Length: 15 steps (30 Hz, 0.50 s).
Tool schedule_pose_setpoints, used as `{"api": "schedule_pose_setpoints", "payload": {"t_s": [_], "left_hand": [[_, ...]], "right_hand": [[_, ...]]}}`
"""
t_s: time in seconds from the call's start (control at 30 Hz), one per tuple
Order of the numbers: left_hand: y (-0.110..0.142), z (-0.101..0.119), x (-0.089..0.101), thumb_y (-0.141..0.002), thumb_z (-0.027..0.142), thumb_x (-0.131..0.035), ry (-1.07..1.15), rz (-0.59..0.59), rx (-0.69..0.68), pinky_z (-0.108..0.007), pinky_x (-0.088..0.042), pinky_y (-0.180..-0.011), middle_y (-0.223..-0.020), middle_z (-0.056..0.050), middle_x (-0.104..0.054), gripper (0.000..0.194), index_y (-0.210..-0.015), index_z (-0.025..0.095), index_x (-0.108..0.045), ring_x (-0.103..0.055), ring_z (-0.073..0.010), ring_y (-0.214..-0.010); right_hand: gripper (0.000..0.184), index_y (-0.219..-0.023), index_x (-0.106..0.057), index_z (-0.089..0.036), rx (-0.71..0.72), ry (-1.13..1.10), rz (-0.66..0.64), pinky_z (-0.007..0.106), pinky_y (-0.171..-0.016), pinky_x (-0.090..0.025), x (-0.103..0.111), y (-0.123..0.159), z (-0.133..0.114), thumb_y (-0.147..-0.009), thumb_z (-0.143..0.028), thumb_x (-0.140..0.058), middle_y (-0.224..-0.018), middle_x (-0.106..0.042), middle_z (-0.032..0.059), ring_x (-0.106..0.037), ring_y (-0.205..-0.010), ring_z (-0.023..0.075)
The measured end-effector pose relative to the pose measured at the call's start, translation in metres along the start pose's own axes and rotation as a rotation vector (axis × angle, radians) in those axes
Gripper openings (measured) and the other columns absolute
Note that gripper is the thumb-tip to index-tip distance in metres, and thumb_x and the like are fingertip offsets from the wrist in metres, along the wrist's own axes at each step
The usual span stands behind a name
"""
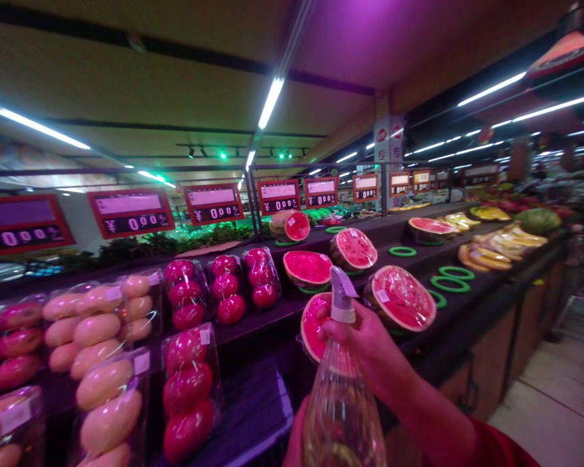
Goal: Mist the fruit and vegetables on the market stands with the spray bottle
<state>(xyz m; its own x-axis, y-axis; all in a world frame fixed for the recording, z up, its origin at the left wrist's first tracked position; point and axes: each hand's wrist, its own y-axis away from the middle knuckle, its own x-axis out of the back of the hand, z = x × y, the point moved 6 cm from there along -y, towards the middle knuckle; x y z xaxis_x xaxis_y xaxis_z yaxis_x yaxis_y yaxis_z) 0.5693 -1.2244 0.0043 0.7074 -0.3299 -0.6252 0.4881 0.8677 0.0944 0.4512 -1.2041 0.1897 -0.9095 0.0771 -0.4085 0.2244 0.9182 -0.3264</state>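
Right hand [370, 340] is wrapped around the neck of a clear spray bottle [343, 402], fingers closed just under the white trigger head, which points up and a bit to the right. The bottle sits low in the middle of the view, upright, held out in front of the dark counter [467, 311]. Left hand [296, 438] only peeks in at the bottom edge, pressed against the lower side of the bottle; can't tell how open it is because most of it is cut off.

Right behind the bottle there's a wrapped watermelon half [314, 324], partly hidden by the hand, and another half [401, 298] just to the right of it. More cut halves sit further back on the tiered counter, with green rings [450, 283] lying among them. To the left are clear packs of red fruit [189, 386] and packs of pale oval fruit [108, 405], stacked in rows. Bananas [496, 250] are piled well off to the right. Red price signs [213, 204] hang in a row above the back of the display, all showing zeros.
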Motion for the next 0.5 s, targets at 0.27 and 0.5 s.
{"api": "schedule_pose_setpoints", "payload": {"t_s": [0.27, 0.5], "left_hand": [[-0.013, -0.002, -0.001, -0.046, 0.068, -0.089, 0.131, 0.052, 0.07, -0.049, -0.055, -0.098, -0.092, -0.008, -0.081, 0.071, -0.096, 0.02, -0.075, -0.075, -0.0342, -0.098], [0.016, 0.018, -0.02, -0.053, 0.067, -0.088, 0.15, 0.089, -0.004, -0.045, -0.055, -0.091, -0.078, -0.006, -0.078, 0.072, -0.103, 0.018, -0.071, -0.076, -0.0311, -0.085]], "right_hand": [[0.057, -0.096, -0.069, -0.017, 0.003, -0.004, -0.003, 0.026, -0.067, -0.052, -0.005, -0.004, -0.006, -0.053, -0.038, -0.1, -0.083, -0.07, -0.0009, -0.062, -0.07, 0.0123], [0.053, -0.095, -0.07, -0.017, -0.016, 0.027, -0.04, 0.026, -0.067, -0.049, -0.01, -0.012, -0.003, -0.057, -0.04, -0.098, -0.083, -0.07, -0.0001, -0.062, -0.07, 0.0125]]}}
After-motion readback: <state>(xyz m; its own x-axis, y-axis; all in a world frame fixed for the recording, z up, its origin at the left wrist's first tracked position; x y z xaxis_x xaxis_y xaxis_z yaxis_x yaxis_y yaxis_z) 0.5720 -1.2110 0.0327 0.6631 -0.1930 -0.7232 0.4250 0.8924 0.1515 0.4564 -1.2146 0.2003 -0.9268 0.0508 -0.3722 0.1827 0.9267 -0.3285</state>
